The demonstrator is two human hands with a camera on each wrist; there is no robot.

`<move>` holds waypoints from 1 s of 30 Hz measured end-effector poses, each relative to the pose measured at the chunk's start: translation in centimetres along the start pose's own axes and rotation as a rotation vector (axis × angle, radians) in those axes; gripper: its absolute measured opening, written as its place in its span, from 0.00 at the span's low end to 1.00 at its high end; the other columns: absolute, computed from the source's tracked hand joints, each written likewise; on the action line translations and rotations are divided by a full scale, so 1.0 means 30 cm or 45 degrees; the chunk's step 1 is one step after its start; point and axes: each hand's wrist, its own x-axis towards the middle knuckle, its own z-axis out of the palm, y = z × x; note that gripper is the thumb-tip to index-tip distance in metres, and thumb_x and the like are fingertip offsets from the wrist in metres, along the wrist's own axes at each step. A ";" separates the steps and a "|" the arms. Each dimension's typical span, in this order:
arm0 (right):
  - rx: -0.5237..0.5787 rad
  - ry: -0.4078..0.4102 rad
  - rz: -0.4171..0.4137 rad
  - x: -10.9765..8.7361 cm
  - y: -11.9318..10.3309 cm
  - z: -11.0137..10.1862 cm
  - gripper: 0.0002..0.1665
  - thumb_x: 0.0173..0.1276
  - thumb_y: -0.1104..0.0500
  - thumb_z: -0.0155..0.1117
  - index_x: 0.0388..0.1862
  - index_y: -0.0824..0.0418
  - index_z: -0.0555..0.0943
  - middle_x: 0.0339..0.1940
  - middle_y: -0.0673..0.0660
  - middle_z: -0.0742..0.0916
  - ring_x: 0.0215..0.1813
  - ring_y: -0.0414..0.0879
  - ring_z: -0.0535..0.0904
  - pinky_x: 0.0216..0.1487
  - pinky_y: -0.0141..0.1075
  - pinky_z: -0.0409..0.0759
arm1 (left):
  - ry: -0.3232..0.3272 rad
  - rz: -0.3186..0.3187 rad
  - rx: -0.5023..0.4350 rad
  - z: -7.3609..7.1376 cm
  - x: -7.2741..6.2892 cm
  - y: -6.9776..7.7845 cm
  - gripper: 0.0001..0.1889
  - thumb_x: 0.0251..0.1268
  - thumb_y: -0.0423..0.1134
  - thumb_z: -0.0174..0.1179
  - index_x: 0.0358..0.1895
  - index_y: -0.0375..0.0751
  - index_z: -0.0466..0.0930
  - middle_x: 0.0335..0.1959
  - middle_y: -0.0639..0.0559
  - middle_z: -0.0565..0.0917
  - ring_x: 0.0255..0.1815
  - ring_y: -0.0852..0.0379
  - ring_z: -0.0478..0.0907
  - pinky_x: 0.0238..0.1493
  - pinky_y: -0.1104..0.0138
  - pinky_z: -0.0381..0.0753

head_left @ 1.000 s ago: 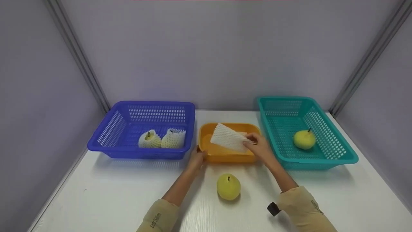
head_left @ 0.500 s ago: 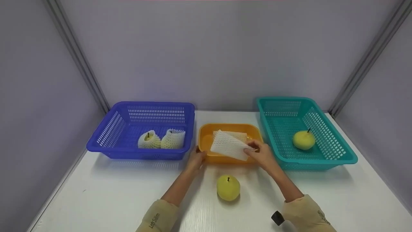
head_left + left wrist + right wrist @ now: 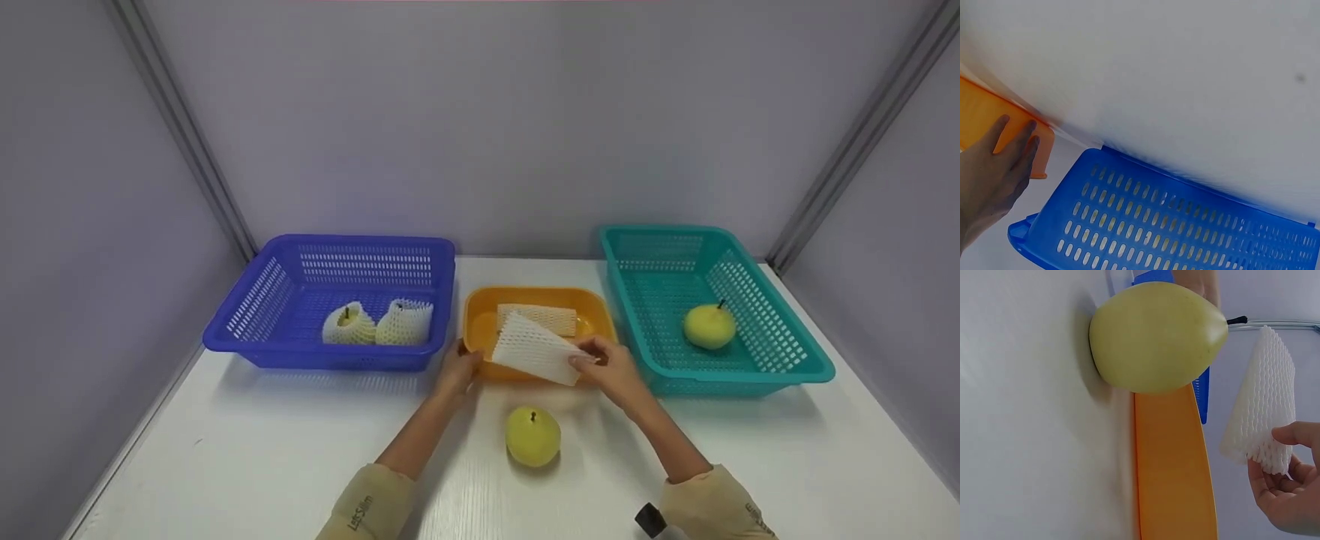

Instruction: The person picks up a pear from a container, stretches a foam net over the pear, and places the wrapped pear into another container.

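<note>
Over near rim of orange tray (image 3: 482, 322), white net (image 3: 534, 352) hangs tilted, one end pinched by right hand (image 3: 615, 373). Right-wrist view adds grip detail: thumb on one face, other fingers curled behind. Second net (image 3: 556, 318) lies in tray, seen in head view only. Pear (image 3: 533, 437) sits on table (image 3: 285, 450) between forearms, stem up. Left-wrist view shows left hand (image 3: 994, 179) with fingers nearly straight against tray's outer wall, near blue basket (image 3: 1148, 219); thumb hidden there.

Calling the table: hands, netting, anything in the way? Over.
Right hand pinching white foam net aloft, near orange tray. Left hand touching tray's left end. Unwrapped pear in front; nothing seen blocking.
</note>
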 end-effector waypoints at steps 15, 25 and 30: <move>0.059 -0.017 -0.034 -0.024 0.000 -0.007 0.10 0.61 0.64 0.63 0.40 0.67 0.78 0.41 0.57 0.81 0.44 0.49 0.74 0.42 0.35 0.74 | 0.095 -0.056 0.017 -0.003 -0.058 0.014 0.34 0.64 0.33 0.50 0.66 0.20 0.42 0.62 0.26 0.58 0.62 0.34 0.58 0.60 0.53 0.61; 0.111 -0.022 -0.009 -0.036 -0.028 -0.005 0.10 0.61 0.64 0.63 0.41 0.67 0.78 0.41 0.58 0.81 0.43 0.50 0.73 0.42 0.33 0.74 | 0.045 -0.079 -0.134 0.011 -0.125 0.062 0.09 0.64 0.32 0.53 0.42 0.28 0.71 0.30 0.48 0.72 0.31 0.55 0.71 0.40 0.64 0.75; 0.205 -0.052 -0.016 -0.048 -0.054 -0.001 0.11 0.61 0.64 0.63 0.42 0.68 0.78 0.42 0.59 0.80 0.43 0.50 0.73 0.42 0.33 0.75 | -0.260 -0.010 -0.095 0.042 -0.146 0.083 0.12 0.69 0.35 0.47 0.45 0.28 0.74 0.33 0.49 0.78 0.35 0.55 0.75 0.45 0.62 0.75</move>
